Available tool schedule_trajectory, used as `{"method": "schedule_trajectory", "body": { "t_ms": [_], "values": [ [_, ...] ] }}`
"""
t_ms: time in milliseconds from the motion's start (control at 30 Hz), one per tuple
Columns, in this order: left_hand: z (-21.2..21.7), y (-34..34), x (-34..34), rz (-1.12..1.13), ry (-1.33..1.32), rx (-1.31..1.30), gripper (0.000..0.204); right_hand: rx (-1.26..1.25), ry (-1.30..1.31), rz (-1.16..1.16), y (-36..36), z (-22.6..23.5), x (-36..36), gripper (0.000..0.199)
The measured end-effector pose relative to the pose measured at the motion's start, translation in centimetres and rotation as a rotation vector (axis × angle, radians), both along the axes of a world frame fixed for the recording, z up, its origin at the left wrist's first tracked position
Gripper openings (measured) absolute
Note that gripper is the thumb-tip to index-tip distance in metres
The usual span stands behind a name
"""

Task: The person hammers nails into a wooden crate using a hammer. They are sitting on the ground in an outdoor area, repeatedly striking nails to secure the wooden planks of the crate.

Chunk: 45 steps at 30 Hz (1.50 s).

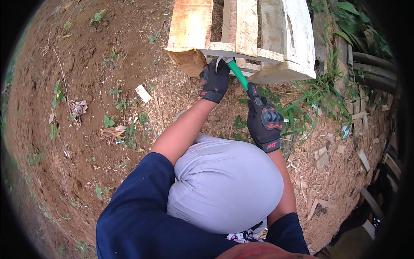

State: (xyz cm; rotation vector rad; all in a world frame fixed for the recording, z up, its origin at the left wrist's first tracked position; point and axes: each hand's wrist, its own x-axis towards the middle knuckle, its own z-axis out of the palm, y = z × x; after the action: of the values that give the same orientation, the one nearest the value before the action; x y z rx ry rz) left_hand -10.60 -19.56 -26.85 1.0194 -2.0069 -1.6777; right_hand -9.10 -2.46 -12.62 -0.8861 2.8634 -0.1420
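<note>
A claw hammer with a green handle [238,74] has its metal head up against the near end of a slatted wooden crate [189,23]. My right hand [264,117], in a black glove with red trim, is closed round the lower part of the handle, thumb side along it. My left hand [214,81], gloved the same way, is right beside the hammer head, under the crate's edge. Its fingers look curled in, but their tips are hidden, so what they grip does not show. The crate has pale, partly weathered slats with gaps between them.
Bare brown soil [82,52] with small weeds spreads to the left. Wood shavings and offcuts [321,157] cover the ground on the right. Green grass [297,108] grows beside the crate. Dark stacked boards [373,69] stand at the right edge. My grey-clad knee [228,181] is below the hands.
</note>
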Motion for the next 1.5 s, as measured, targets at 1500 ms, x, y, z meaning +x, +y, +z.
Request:
{"method": "schedule_trajectory", "body": {
  "t_ms": [1500],
  "values": [
    [-1.5, 0.6, -1.6, -0.043, 0.042, -0.055, 0.029, -0.069, 0.039, -0.067, 0.3, -0.5, 1.4, 0.05]
  ]
}}
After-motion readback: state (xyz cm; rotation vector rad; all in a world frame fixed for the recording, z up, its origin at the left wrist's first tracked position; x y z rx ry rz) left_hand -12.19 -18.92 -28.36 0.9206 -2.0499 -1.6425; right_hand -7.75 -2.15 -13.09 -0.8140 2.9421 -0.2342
